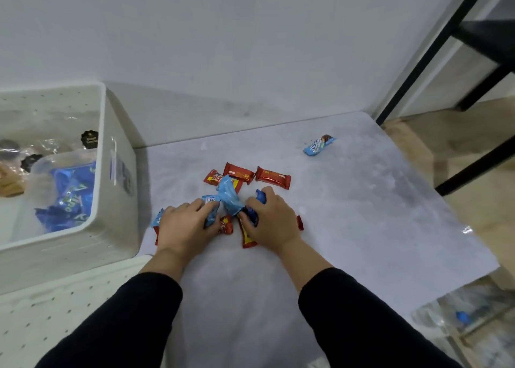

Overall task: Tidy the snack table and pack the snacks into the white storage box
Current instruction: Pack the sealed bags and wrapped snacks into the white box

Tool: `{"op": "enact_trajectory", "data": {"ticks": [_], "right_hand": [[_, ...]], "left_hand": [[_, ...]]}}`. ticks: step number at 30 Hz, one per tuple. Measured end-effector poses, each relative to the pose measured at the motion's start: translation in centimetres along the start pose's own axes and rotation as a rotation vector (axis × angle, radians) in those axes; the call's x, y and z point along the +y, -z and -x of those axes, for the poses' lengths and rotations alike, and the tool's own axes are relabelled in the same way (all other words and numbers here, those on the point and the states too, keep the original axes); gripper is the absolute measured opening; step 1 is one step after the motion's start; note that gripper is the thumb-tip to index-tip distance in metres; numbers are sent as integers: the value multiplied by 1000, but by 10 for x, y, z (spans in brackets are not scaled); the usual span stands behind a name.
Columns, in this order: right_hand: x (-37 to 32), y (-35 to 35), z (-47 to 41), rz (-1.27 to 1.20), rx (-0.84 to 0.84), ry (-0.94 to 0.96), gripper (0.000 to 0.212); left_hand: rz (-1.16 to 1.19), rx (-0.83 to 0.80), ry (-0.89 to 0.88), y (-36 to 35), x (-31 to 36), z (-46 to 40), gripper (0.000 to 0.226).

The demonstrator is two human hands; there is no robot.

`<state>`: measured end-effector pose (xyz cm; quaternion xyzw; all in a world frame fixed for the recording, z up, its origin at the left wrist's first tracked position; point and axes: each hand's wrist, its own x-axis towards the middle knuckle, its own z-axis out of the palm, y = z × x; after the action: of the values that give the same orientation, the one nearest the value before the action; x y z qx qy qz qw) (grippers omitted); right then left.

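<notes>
Bench (348, 228): pale marbled top; I stood at its 6 o'clock edge, both forearms in black sleeves.
Left hand (185, 225): palm down at the centre of the bench, fingers curled onto a light blue packet (210, 202), with more wrappers showing under the palm.
Right hand (271, 220): palm down just at 3 o'clock of my left hand, fingers curled round dark blue packets (255, 213); red wrappers showed beneath it.
Crumpled blue packet (229, 197): stood up between my two hands, touching both clusters.
Red bars (250, 176): three lay loose at 12 o'clock of my hands, just beyond the fingertips, side by side.
Lone blue bar (318, 145): lay well apart, toward 2 o'clock, near the far edge of the bench.
White storage box (117, 145): sat at 9 o'clock, open, perforated walls, resting on a white perforated panel (55, 312).
Box contents: a clear tub (44, 172) of blue packets, plus dark-labelled bags behind it; details were blurred.
</notes>
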<state>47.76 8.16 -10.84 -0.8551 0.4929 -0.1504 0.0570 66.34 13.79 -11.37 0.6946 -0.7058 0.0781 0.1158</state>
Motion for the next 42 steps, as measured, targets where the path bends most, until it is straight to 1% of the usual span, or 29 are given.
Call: {"op": "enact_trajectory", "data": {"ticks": [4, 6, 9, 13, 17, 20, 23, 25, 29, 32, 34, 37, 40, 42], "right_hand": [[2, 6, -7, -82, -40, -99, 19], [3, 8, -6, -122, -65, -132, 15], [7, 12, -4, -162, -34, -137, 9], [6, 47, -20, -218, -82, -258, 16], [-7, 94, -47, -257, 53, -196, 15], [-28, 126, -68, -277, 118, -122, 14], [-65, 150, -88, -280, 150, -29, 16], [-99, 160, -100, -287, 169, 38, 16], [-177, 169, -118, -301, 172, 176, 17], [-239, 159, -123, -323, 140, 263, 18], [-277, 143, -123, -323, 94, 304, 19], [-329, 111, -125, -324, -25, 338, 21], [-370, 74, -128, -297, -146, 342, 20], [-392, 49, -131, -303, -242, 297, 18]], "left_hand": [[42, -64, 79, 1, 5, -7, 21], [66, -78, 137, 3, 9, -8, 21], [102, -63, 191, 14, 18, -12, 25], [163, 34, 156, 47, 27, -28, 24], [157, 128, 139, 97, 29, -49, 29], [177, 257, 151, 138, 17, -59, 39], [135, 327, 179, 178, -10, -57, 28], [91, 335, 228, 203, -36, -49, 23], [2, 308, 361, 241, -102, -16, 24], [-22, 283, 452, 257, -152, 17, 24], [-27, 245, 509, 261, -182, 36, 24], [0, 191, 587, 257, -226, 61, 23], [125, 117, 655, 239, -269, 82, 25], [231, 72, 720, 222, -293, 92, 33]]}}
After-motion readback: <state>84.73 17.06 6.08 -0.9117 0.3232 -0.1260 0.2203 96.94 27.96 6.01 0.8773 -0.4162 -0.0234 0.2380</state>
